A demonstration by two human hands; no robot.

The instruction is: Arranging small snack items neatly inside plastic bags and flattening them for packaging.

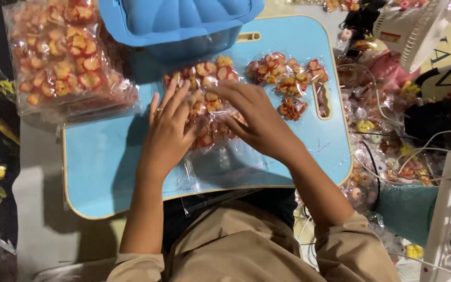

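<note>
**Flattening a bag of small flower pieces on the blue tray**

Spreading from the left: a stack of filled packets [63,57] waits aside. Left hand [168,130] lies flat, fingers released, pinning the clear bag [210,130]; right hand [257,117] presses likewise, grasping nothing. The bag's long axis runs away from the person, open mouth nearest them, mid-tray [100,167].

There is just one camera. It sits on the person's head and looks almost straight down. It is close, so the blue lap table [105,156] fills the middle of the picture. The person's arms come up from the bottom edge, and the left hand [169,128] and right hand [254,117] meet near the middle. The far edge of the table is at the top. No second view shares the scene.
</note>
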